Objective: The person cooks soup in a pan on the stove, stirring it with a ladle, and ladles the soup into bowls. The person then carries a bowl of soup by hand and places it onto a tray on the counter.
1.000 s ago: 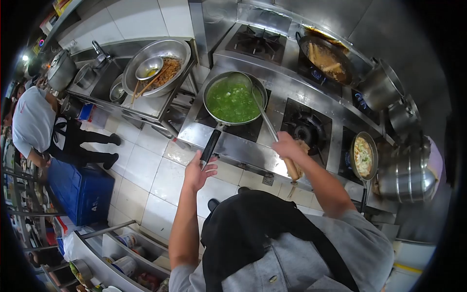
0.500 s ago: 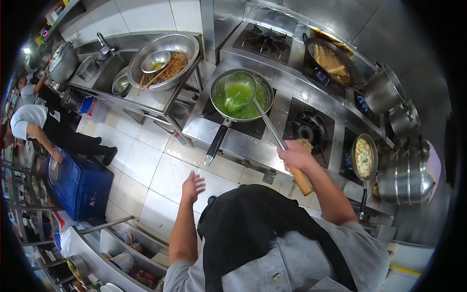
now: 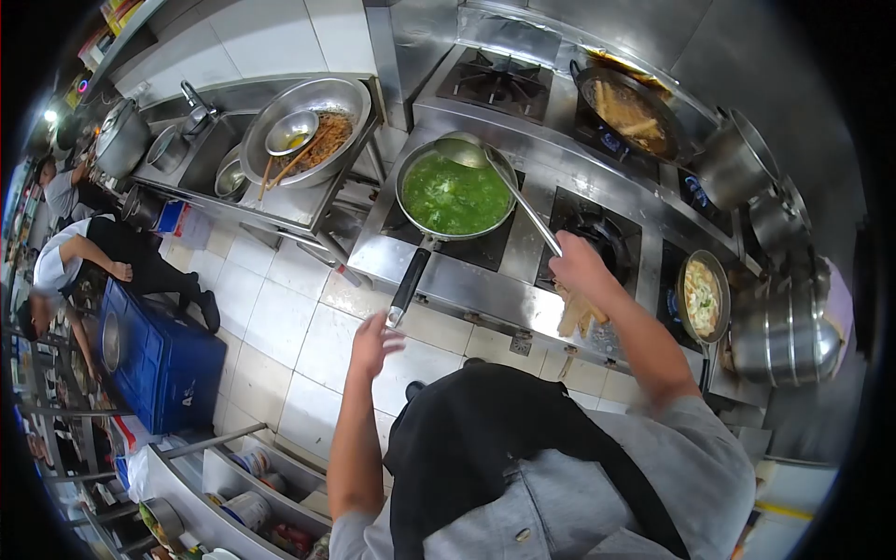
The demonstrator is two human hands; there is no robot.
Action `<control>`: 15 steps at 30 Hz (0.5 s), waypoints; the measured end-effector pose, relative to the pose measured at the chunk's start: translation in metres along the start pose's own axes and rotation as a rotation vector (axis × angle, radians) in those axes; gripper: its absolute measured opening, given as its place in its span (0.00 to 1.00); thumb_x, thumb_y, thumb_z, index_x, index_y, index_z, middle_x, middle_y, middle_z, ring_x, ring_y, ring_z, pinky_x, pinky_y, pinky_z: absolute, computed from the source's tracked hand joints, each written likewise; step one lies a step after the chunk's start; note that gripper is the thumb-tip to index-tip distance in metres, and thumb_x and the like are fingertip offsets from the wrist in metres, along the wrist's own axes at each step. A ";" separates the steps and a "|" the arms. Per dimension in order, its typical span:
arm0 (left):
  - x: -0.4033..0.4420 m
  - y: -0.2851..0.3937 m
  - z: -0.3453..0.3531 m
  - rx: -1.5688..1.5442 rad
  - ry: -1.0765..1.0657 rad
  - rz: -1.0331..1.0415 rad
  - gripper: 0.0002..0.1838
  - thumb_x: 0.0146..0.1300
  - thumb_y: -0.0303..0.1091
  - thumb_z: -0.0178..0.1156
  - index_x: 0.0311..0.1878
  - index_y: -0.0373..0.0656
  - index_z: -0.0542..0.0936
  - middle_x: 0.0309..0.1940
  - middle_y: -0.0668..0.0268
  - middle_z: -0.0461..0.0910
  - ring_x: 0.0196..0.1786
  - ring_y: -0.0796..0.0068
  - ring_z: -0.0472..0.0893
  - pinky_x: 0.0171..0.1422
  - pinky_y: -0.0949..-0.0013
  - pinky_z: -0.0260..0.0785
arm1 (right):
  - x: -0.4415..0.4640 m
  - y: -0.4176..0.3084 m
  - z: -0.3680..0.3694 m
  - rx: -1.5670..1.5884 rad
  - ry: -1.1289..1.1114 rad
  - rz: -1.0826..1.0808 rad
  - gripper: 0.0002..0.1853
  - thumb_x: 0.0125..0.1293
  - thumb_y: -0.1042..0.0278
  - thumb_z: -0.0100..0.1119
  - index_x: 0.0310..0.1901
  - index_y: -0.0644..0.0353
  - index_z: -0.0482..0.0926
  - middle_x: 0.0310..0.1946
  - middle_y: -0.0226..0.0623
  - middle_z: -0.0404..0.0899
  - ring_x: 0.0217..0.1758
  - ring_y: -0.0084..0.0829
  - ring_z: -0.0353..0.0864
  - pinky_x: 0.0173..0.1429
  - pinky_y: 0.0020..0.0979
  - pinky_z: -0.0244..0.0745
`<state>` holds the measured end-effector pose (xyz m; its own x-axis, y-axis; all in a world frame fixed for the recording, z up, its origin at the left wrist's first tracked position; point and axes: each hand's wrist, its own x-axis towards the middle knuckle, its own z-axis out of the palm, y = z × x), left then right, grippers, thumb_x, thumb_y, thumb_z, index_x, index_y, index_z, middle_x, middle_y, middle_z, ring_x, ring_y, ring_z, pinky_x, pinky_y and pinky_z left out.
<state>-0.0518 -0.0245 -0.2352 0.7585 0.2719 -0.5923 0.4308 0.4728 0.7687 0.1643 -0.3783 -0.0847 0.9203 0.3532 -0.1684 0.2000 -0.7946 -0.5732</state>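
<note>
My right hand (image 3: 583,268) is wrapped round the handle of a long metal ladle (image 3: 534,213); the wooden grip seen earlier is now mostly hidden by the hand and forearm. The ladle's bowl lies at the far rim of a frying pan (image 3: 407,287), over bright green, soupy food (image 3: 456,196). This pan sits on a front burner, its black handle pointing towards me. Close to the handle's end is my left hand (image 3: 375,345), fingers apart and holding nothing; whether it touches the handle I cannot tell.
A dark wok (image 3: 681,149) with browned pieces in oil stands on a back burner. To the right are a small pan (image 3: 688,303) and stacked steel pots (image 3: 779,327). A large metal basin (image 3: 362,93) rests on the left counter. Another person (image 3: 121,247) bends beside a blue bin (image 3: 177,364).
The ladle's bowl has shifted from over the pan's middle to its far rim, and the green liquid it held no longer shows in it. My left hand has moved towards the pan's handle.
</note>
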 end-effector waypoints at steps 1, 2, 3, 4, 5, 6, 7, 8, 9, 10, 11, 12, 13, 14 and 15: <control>0.000 0.031 0.024 -0.087 -0.100 -0.019 0.21 0.74 0.49 0.54 0.59 0.41 0.75 0.42 0.60 0.81 0.41 0.64 0.84 0.42 0.62 0.80 | 0.009 0.004 0.000 -0.049 0.005 -0.024 0.11 0.56 0.73 0.54 0.39 0.69 0.75 0.34 0.62 0.80 0.42 0.61 0.81 0.47 0.51 0.74; 0.008 0.049 0.039 -0.093 -0.094 -0.014 0.21 0.74 0.49 0.54 0.59 0.41 0.75 0.42 0.60 0.81 0.41 0.64 0.84 0.42 0.62 0.80 | 0.018 0.009 0.000 -0.098 0.010 -0.049 0.11 0.56 0.73 0.54 0.40 0.69 0.76 0.34 0.62 0.80 0.41 0.61 0.81 0.46 0.51 0.75; 0.015 0.063 0.049 -0.115 -0.234 -0.125 0.20 0.74 0.47 0.56 0.57 0.41 0.75 0.37 0.63 0.80 0.34 0.69 0.82 0.36 0.67 0.77 | 0.029 0.019 0.005 -0.100 0.006 -0.057 0.11 0.56 0.73 0.54 0.40 0.69 0.76 0.34 0.62 0.80 0.41 0.61 0.81 0.46 0.51 0.75; 0.021 0.071 0.054 -0.137 -0.376 -0.233 0.19 0.73 0.46 0.57 0.56 0.42 0.75 0.32 0.65 0.78 0.27 0.74 0.79 0.30 0.72 0.74 | 0.041 0.027 0.010 -0.140 0.018 -0.109 0.11 0.56 0.73 0.54 0.40 0.69 0.76 0.33 0.61 0.81 0.39 0.60 0.82 0.44 0.50 0.76; 0.025 0.074 0.054 -0.142 -0.371 -0.227 0.19 0.73 0.46 0.57 0.56 0.42 0.75 0.32 0.65 0.78 0.27 0.74 0.79 0.30 0.72 0.74 | 0.052 0.036 0.014 -0.181 0.030 -0.161 0.11 0.56 0.73 0.55 0.39 0.69 0.76 0.33 0.60 0.81 0.37 0.59 0.83 0.42 0.49 0.76; 0.029 0.077 0.054 -0.091 -0.451 -0.313 0.17 0.73 0.45 0.58 0.54 0.42 0.75 0.28 0.68 0.76 0.22 0.79 0.73 0.24 0.75 0.66 | 0.059 0.034 0.012 -0.183 0.029 -0.170 0.11 0.56 0.73 0.55 0.39 0.69 0.76 0.33 0.60 0.81 0.37 0.59 0.83 0.42 0.49 0.76; 0.033 0.079 0.054 -0.037 -0.532 -0.398 0.16 0.72 0.44 0.60 0.52 0.43 0.75 0.25 0.70 0.74 0.17 0.83 0.67 0.19 0.78 0.59 | 0.066 0.032 0.010 -0.179 -0.050 -0.142 0.11 0.56 0.73 0.55 0.39 0.69 0.76 0.32 0.59 0.81 0.37 0.57 0.84 0.41 0.48 0.77; 0.034 0.077 0.055 -0.040 -0.530 -0.395 0.16 0.72 0.44 0.60 0.52 0.43 0.75 0.25 0.70 0.74 0.17 0.83 0.67 0.19 0.78 0.59 | 0.071 0.031 0.010 -0.174 -0.130 -0.110 0.11 0.56 0.73 0.55 0.39 0.69 0.76 0.31 0.57 0.81 0.36 0.55 0.84 0.40 0.47 0.77; 0.033 0.075 0.057 -0.070 -0.490 -0.391 0.15 0.73 0.42 0.59 0.53 0.42 0.76 0.25 0.71 0.73 0.16 0.85 0.63 0.18 0.79 0.54 | 0.070 0.023 0.005 -0.175 -0.132 -0.110 0.11 0.56 0.73 0.55 0.39 0.69 0.76 0.31 0.57 0.81 0.36 0.55 0.84 0.40 0.47 0.77; 0.030 0.072 0.058 -0.100 -0.448 -0.391 0.15 0.73 0.40 0.58 0.53 0.41 0.77 0.24 0.72 0.72 0.15 0.87 0.60 0.16 0.79 0.49 | 0.064 0.007 -0.005 -0.124 -0.225 -0.040 0.10 0.56 0.72 0.56 0.39 0.68 0.76 0.32 0.57 0.81 0.37 0.53 0.85 0.39 0.46 0.77; 0.029 0.069 0.058 -0.104 -0.445 -0.398 0.15 0.73 0.40 0.58 0.53 0.41 0.77 0.24 0.72 0.72 0.15 0.87 0.60 0.16 0.79 0.49 | 0.058 -0.001 -0.010 -0.073 -0.319 0.031 0.10 0.56 0.72 0.56 0.39 0.68 0.77 0.33 0.57 0.81 0.39 0.51 0.85 0.38 0.46 0.77; 0.029 0.069 0.059 -0.112 -0.447 -0.389 0.14 0.73 0.40 0.58 0.53 0.40 0.77 0.24 0.72 0.72 0.15 0.87 0.61 0.16 0.79 0.50 | 0.055 -0.002 -0.013 -0.076 -0.323 0.031 0.10 0.56 0.72 0.56 0.39 0.68 0.77 0.33 0.57 0.81 0.39 0.51 0.85 0.38 0.46 0.77; 0.028 0.070 0.060 -0.120 -0.449 -0.377 0.14 0.73 0.40 0.58 0.52 0.40 0.77 0.24 0.72 0.73 0.15 0.86 0.61 0.16 0.80 0.51 | 0.052 -0.003 -0.015 -0.128 -0.342 0.007 0.11 0.56 0.71 0.57 0.40 0.68 0.77 0.35 0.57 0.81 0.41 0.51 0.85 0.40 0.46 0.77; 0.028 0.070 0.061 -0.123 -0.448 -0.374 0.14 0.73 0.40 0.58 0.52 0.40 0.77 0.24 0.72 0.73 0.15 0.86 0.61 0.16 0.80 0.51 | 0.049 -0.004 -0.015 -0.179 -0.360 -0.017 0.11 0.57 0.71 0.57 0.41 0.67 0.77 0.37 0.57 0.82 0.43 0.51 0.84 0.42 0.46 0.78; 0.027 0.071 0.061 -0.122 -0.443 -0.371 0.13 0.72 0.40 0.59 0.51 0.41 0.76 0.24 0.72 0.72 0.16 0.86 0.61 0.17 0.79 0.50 | 0.050 0.005 -0.012 -0.182 -0.361 -0.020 0.11 0.57 0.71 0.57 0.41 0.67 0.77 0.37 0.57 0.82 0.43 0.51 0.84 0.42 0.46 0.78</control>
<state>0.0291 -0.0352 -0.1818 0.7112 -0.2936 -0.6387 0.6669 0.5692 0.4809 0.2149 -0.3703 -0.0867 0.7450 0.4944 -0.4479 0.3028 -0.8489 -0.4333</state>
